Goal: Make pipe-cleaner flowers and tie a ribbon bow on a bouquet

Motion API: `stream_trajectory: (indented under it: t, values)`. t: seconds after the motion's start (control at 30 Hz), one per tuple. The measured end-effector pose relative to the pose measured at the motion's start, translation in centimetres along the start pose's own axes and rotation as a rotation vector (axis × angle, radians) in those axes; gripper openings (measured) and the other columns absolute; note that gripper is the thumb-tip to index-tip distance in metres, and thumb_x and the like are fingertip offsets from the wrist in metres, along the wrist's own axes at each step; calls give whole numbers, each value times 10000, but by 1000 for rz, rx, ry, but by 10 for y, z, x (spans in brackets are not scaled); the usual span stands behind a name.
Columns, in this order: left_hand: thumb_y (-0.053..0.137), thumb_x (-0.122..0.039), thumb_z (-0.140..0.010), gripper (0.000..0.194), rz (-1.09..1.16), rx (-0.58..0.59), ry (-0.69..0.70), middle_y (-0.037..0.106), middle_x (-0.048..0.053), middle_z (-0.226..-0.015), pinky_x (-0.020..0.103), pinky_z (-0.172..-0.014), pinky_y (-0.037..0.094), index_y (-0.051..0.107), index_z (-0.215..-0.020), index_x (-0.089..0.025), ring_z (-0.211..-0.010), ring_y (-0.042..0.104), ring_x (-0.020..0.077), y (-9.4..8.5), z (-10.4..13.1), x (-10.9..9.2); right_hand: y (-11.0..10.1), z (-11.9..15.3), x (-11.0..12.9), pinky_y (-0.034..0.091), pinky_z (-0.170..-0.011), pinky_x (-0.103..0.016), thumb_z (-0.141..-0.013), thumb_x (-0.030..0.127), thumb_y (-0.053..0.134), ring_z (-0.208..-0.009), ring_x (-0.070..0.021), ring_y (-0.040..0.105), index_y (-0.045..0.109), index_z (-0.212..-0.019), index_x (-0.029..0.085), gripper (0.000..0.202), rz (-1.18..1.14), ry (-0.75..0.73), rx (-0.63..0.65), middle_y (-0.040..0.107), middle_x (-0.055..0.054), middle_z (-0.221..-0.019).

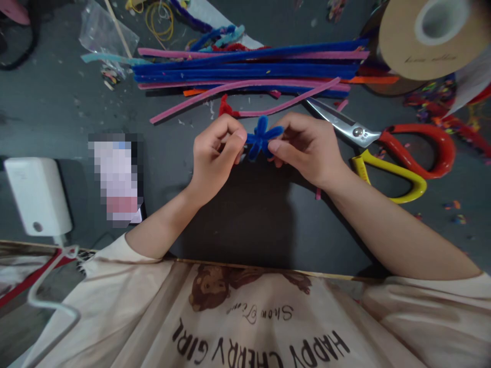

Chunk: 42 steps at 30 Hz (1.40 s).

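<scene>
Between my two hands is a small blue pipe cleaner flower with several looped petals. My left hand pinches the petal on its left side between thumb and fingertips. On the other side, my right hand grips the right-hand petals, the thumb lying over the lower one. Just beyond the hands lies a pink pipe cleaner with a red twisted piece at its left end. Scissors with one red and one yellow handle rest right of my right hand, blades spread.
Blue and pink pipe cleaners lie in a bundle across the back. A ribbon spool stands at the back right, near colourful scraps. At left are a phone, its screen blurred, and a white power bank with a cable.
</scene>
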<state>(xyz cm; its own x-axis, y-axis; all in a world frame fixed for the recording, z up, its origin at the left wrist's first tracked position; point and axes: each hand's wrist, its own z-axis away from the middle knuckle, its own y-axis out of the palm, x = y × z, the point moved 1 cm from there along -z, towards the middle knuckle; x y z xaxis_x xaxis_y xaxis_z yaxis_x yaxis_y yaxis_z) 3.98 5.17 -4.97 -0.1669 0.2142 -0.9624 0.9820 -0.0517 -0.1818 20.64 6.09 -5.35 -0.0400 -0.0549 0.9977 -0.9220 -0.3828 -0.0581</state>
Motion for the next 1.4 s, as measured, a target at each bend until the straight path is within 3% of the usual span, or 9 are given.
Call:
stream_trajectory:
  t: [0.17,0.37,0.5,0.7,0.83,1.1,1.4]
  values:
    - [512,-479,-866,346,-29,16,0,434,-65,-500,172,-421,353,517,-663,-199,-409,426,9,-1,1,2,-2,0,5,379,-443,-197,-892,462,498,-441,-46,461,488,-586,188,412,94,-16,-15,507,39,-530]
    - [523,-485,-856,265,-14,141,-24,571,-53,-591,181,-495,483,578,-937,-239,-531,606,61,0,2,0,-2,-1,8,373,-454,-197,-895,465,488,-462,-50,455,536,-593,180,419,137,-61,35,494,36,-532]
    - [552,-398,-858,213,-36,184,-35,647,-22,-712,169,-534,506,590,-808,-195,-604,642,62,0,1,-3,0,-1,8,359,-447,-190,-882,464,515,-470,-41,450,559,-645,176,375,94,-76,46,507,36,-553]
    - [545,-373,-865,206,-28,181,-33,645,-33,-683,142,-537,510,589,-794,-185,-585,643,48,1,2,-2,2,0,5,364,-428,-199,-841,456,581,-452,-43,443,529,-714,198,293,57,-31,-42,508,42,-599]
    - [531,-392,-871,219,-41,172,6,661,-41,-696,143,-550,522,578,-776,-200,-611,652,46,0,2,-2,2,-1,5,364,-442,-201,-852,366,580,-470,-42,457,546,-713,190,226,78,-63,-34,539,35,-623]
    - [546,-430,-853,249,26,114,-93,627,-56,-595,161,-532,532,552,-761,-198,-568,653,57,0,2,-5,2,-1,7,342,-452,-208,-843,209,554,-496,-48,452,566,-671,179,175,142,-76,4,560,26,-620]
    - [495,-542,-851,320,60,106,-39,617,-58,-600,184,-524,529,535,-935,-236,-550,646,70,1,3,4,0,-2,3,366,-407,-189,-827,424,614,-434,-36,455,532,-687,191,284,11,-25,-127,523,52,-577]
